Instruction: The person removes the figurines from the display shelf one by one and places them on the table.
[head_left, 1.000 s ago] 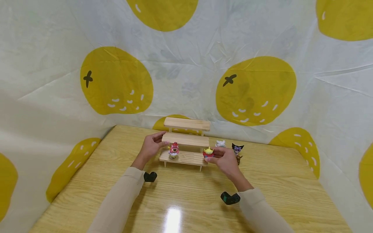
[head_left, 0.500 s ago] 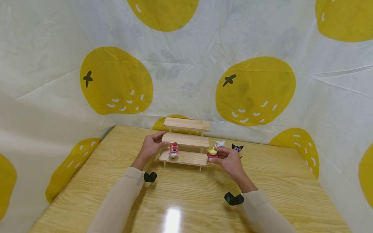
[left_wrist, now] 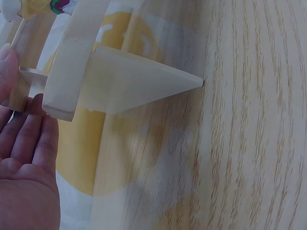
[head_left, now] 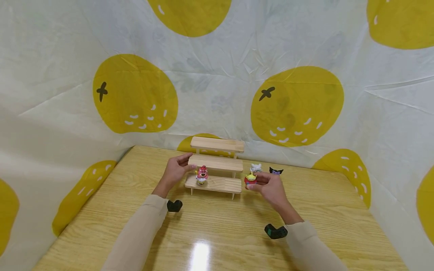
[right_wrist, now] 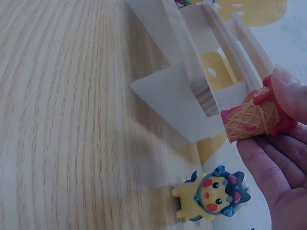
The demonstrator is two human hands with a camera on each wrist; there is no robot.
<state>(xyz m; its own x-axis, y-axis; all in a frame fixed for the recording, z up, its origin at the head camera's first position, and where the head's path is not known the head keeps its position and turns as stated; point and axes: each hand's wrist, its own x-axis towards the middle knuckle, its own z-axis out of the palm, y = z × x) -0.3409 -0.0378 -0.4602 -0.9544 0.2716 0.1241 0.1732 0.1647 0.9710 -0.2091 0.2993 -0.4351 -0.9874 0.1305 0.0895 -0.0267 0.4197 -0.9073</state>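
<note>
A: What is the right hand (head_left: 270, 188) doing?

B: Its grip is pinched round a small toy figure (head_left: 251, 178), green and yellow on top with a red, waffle-patterned cone for a base (right_wrist: 252, 118). The figure is up off the counter (head_left: 217, 229), just beside the right end of the wooden step shelf (head_left: 217, 163), about level with the lowest step.

A: And the left hand (head_left: 176, 171)?

B: It rests at the shelf's left end, by the middle step. In the wrist view the fingers (left_wrist: 29, 139) lie fairly straight, tips touching the wood, nothing clamped in them.

A: Anything on the shelf?

B: A pink toy (head_left: 202, 175) stands on the lowest step, towards the left.

A: And elsewhere?

B: A white toy (head_left: 256, 167) and a black one (head_left: 276, 171) stand on the counter behind the right hand. The right wrist view shows a yellow figure with blue ears (right_wrist: 211, 194) lying on the counter below the fingers.
</note>
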